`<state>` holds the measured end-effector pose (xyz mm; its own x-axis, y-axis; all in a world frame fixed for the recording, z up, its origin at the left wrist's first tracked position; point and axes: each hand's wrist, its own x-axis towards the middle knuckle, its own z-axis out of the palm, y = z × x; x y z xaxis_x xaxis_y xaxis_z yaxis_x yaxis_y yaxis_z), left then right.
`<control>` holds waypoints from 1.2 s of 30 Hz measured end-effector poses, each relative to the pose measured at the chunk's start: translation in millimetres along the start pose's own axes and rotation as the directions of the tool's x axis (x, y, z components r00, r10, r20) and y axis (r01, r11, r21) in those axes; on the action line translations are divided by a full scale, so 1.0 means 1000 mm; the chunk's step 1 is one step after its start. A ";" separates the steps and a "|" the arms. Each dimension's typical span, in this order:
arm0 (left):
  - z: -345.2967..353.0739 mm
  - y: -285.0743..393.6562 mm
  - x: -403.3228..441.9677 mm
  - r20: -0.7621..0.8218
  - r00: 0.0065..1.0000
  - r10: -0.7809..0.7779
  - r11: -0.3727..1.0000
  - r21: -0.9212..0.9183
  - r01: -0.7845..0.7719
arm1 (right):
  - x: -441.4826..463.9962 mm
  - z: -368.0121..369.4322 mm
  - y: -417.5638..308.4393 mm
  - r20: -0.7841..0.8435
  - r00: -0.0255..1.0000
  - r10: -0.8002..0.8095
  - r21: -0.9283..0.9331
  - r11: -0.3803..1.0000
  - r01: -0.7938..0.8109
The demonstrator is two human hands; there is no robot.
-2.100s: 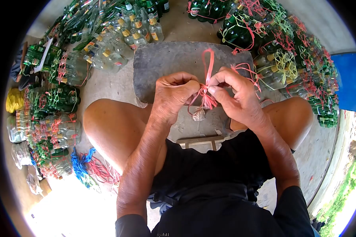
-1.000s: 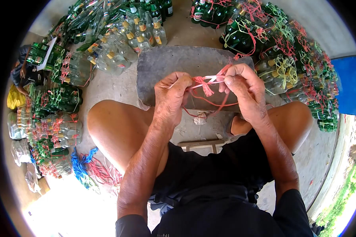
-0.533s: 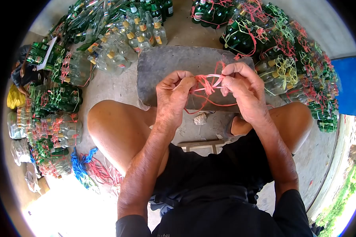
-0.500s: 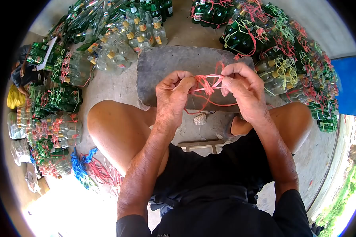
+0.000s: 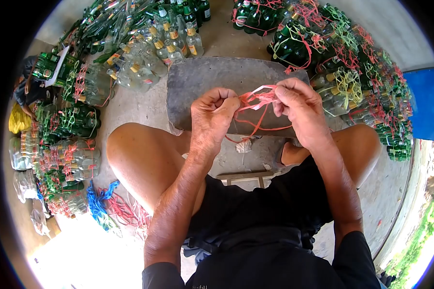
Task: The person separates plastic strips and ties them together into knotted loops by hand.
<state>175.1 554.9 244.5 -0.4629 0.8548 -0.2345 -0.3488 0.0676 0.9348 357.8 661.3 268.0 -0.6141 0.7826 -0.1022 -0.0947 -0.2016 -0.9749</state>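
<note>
- My left grip point(image 5: 212, 115) is closing narrow, thumb against bent fingers, and it's holding one side of the tangled red twine point(image 5: 261, 98).
- My right grip point(image 5: 304, 113) is pinching the other side, thumb and fingertips together, with the remaining fingers curling in.
- The twine is stretching between my two hands, right in front of me, in a cluster of crossing strands; one stretch near my right fingertips is catching the light and showing white.
- A loose strand point(image 5: 260, 128) is drooping below both hands and crossing the near edge of the low grey table point(image 5: 202, 74).
- Both hands are hovering over the table's near side, well apart from the bottles.
- A pale lump point(image 5: 243, 145) is sitting just beyond that near edge, on my side, and a wooden frame point(image 5: 246, 176) is lying closer to me.
- Clear bottles point(image 5: 142, 72) are crowding the floor past the table's left side, while tied bottle bundles point(image 5: 294, 48) are filling the right.
- Down to my left, blue strands point(image 5: 97, 204) are lying beside red strands point(image 5: 123, 209).
- Over at the far left, another person point(image 5: 24, 91) is showing partly, near a yellow bag point(image 5: 19, 118), hands apart from mine.
</note>
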 end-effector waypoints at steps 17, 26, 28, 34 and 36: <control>-0.003 0.000 0.003 -0.052 0.989 -0.139 0.982 -0.138 0.131 | 0.002 -0.002 -0.005 0.113 0.993 0.044 0.380 0.921 -0.084; -0.004 -0.004 0.004 -0.062 0.993 -0.102 0.990 -0.108 0.095 | 0.002 -0.003 -0.007 0.157 0.987 0.045 0.311 0.946 -0.092; 0.000 0.002 0.001 -0.066 0.995 -0.073 0.993 -0.101 0.066 | 0.004 -0.005 -0.005 0.141 0.989 0.035 0.331 0.940 -0.080; 0.005 0.006 -0.002 -0.053 0.998 -0.021 0.999 -0.033 0.019 | 0.005 -0.006 -0.005 0.063 0.997 0.045 0.382 0.922 -0.065; 0.006 0.007 -0.003 -0.044 0.999 -0.016 1.000 -0.017 0.015 | 0.006 -0.007 -0.006 0.061 0.997 0.041 0.417 0.907 -0.063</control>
<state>178.6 555.7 253.5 -0.4925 0.8303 -0.2609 -0.3693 0.0722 0.9265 359.9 671.6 271.7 -0.6644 0.7361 -0.1294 -0.3741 -0.4774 -0.7951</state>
